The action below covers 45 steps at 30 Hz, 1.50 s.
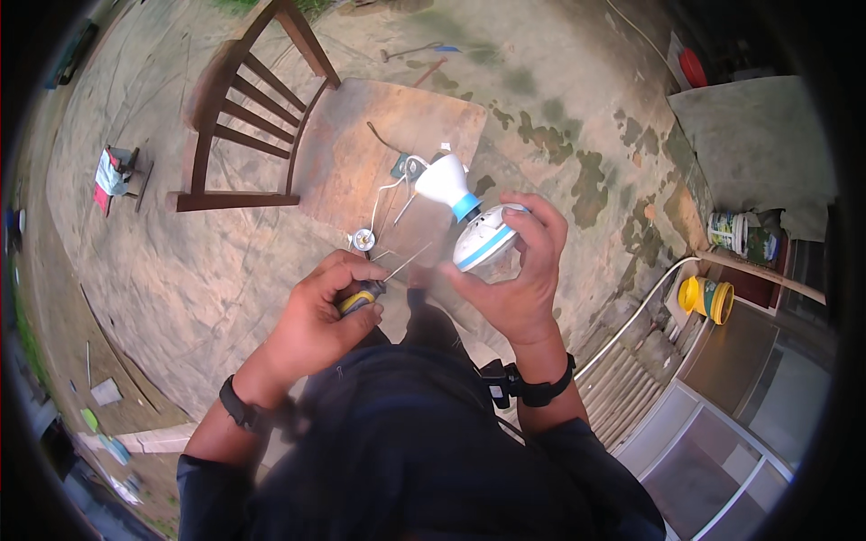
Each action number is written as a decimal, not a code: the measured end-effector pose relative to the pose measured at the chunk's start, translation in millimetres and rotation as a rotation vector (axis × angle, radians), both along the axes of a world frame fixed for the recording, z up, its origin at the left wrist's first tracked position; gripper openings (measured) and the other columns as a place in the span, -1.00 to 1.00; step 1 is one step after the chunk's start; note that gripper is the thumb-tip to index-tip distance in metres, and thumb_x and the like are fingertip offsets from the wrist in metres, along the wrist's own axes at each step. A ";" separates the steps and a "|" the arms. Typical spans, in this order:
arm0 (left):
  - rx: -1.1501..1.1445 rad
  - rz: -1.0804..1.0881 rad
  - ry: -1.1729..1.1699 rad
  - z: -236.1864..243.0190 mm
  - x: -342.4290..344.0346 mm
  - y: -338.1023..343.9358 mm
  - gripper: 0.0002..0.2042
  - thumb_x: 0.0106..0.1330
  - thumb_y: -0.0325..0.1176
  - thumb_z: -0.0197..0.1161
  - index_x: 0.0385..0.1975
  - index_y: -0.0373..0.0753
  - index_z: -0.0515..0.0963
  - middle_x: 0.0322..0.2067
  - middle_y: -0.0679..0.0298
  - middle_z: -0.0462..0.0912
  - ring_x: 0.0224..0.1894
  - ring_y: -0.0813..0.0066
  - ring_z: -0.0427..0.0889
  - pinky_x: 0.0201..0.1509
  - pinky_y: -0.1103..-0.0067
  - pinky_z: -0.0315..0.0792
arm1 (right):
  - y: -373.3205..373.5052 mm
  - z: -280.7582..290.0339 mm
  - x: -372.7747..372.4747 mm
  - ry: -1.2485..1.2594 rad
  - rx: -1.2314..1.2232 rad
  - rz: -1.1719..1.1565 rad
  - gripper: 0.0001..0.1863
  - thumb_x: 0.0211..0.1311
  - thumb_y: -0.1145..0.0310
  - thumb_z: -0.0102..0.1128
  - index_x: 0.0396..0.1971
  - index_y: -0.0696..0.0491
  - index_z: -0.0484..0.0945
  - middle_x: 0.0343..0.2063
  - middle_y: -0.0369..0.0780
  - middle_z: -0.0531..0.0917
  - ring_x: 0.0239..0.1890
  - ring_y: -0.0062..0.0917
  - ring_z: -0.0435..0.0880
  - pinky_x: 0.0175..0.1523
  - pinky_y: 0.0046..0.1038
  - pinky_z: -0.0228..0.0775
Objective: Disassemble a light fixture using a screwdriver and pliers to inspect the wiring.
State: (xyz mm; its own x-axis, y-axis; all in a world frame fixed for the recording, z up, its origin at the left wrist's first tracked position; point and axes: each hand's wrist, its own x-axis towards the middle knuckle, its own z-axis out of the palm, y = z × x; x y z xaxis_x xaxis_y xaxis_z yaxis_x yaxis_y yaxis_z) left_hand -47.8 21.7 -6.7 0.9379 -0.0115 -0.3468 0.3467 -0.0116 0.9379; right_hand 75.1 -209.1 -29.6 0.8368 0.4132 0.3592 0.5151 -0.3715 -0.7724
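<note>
My left hand (329,316) grips a yellow-and-black screwdriver (356,298), its thin shaft pointing up to the right. In my right hand (519,275) is a white round fixture (487,239) with a light-blue band, joined by a black neck to a bell-shaped white part (442,180) with a blue collar. Beyond my hands, a wooden chair seat (334,135) carries white cable, a small green object (402,165) and thin dark pieces. A small round white-and-metal part (363,239) with wire lies near the seat's front edge, above my left hand.
Tools (410,52) lie on the stained concrete floor (577,99) behind the chair. A small stand (122,180) with cloth is at left. Buckets (708,298), a pale hose (622,325) and framed glass panels (713,451) line the right side.
</note>
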 end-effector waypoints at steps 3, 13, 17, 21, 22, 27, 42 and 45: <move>0.089 0.027 -0.110 9.0 2.2 -9.1 -0.65 0.20 -0.67 0.30 0.00 -0.28 0.61 -0.19 0.19 0.54 -0.16 0.39 0.59 -0.05 0.55 0.49 | 3.1 -3.3 -0.4 0.008 -0.001 -0.022 -0.02 -0.36 0.42 0.75 0.18 -0.10 0.33 0.16 -0.11 0.36 0.19 -0.17 0.43 0.18 -0.22 0.46; 0.203 0.045 -0.162 16.2 13.3 -19.9 -0.65 0.26 -0.65 0.28 0.06 -0.31 0.59 -0.22 0.21 0.56 -0.20 0.44 0.57 -0.06 0.57 0.45 | 7.9 -3.0 0.1 -0.009 -0.004 -0.024 -0.01 -0.38 0.41 0.76 0.16 -0.08 0.32 0.14 -0.13 0.37 0.20 -0.19 0.42 0.17 -0.25 0.48; 0.233 0.054 -0.183 12.7 14.4 -21.1 -0.65 0.27 -0.65 0.28 0.06 -0.32 0.58 -0.22 0.20 0.55 -0.21 0.43 0.58 -0.08 0.57 0.47 | 8.2 -5.8 1.2 0.006 0.039 -0.012 -0.02 -0.37 0.40 0.76 0.17 -0.09 0.32 0.14 -0.13 0.35 0.20 -0.20 0.42 0.11 -0.27 0.53; 0.219 0.071 -0.184 13.4 16.6 -22.9 -0.66 0.27 -0.65 0.28 0.06 -0.31 0.58 -0.23 0.20 0.55 -0.21 0.42 0.59 -0.09 0.56 0.47 | 9.1 -5.2 2.6 0.012 0.030 -0.007 -0.01 -0.35 0.40 0.76 0.17 -0.10 0.31 0.14 -0.13 0.34 0.21 -0.21 0.42 0.06 -0.30 0.57; 0.219 0.071 -0.184 14.1 17.1 -22.6 -0.66 0.27 -0.65 0.28 0.06 -0.31 0.58 -0.23 0.20 0.55 -0.21 0.42 0.59 -0.09 0.56 0.47 | 9.0 -4.8 2.9 0.012 0.030 -0.007 -0.01 -0.35 0.40 0.76 0.17 -0.10 0.31 0.14 -0.13 0.34 0.21 -0.21 0.42 0.06 -0.30 0.57; 0.243 0.069 -0.211 13.2 19.6 -22.1 -0.66 0.27 -0.65 0.28 0.06 -0.31 0.58 -0.23 0.20 0.54 -0.21 0.42 0.59 -0.08 0.56 0.47 | 9.2 -5.1 3.8 0.033 0.059 -0.002 -0.02 -0.34 0.40 0.75 0.18 -0.11 0.31 0.15 -0.14 0.34 0.21 -0.23 0.42 0.00 -0.32 0.58; 0.294 0.064 -0.221 10.5 22.5 -23.6 -0.64 0.23 -0.66 0.30 0.04 -0.28 0.59 -0.23 0.18 0.54 -0.21 0.36 0.61 -0.11 0.54 0.50 | 9.4 -6.3 7.0 0.043 0.071 0.000 0.00 -0.33 0.41 0.74 0.20 -0.13 0.29 0.17 -0.15 0.32 0.20 -0.25 0.43 -0.04 -0.34 0.58; 0.535 0.048 -0.344 12.5 26.5 -26.3 -0.64 0.19 -0.66 0.33 0.01 -0.28 0.60 -0.24 0.14 0.54 -0.25 0.28 0.62 -0.16 0.49 0.52 | 11.0 -7.7 7.8 0.015 0.065 0.002 -0.01 -0.33 0.43 0.74 0.19 -0.11 0.30 0.16 -0.14 0.33 0.19 -0.25 0.44 -0.03 -0.34 0.58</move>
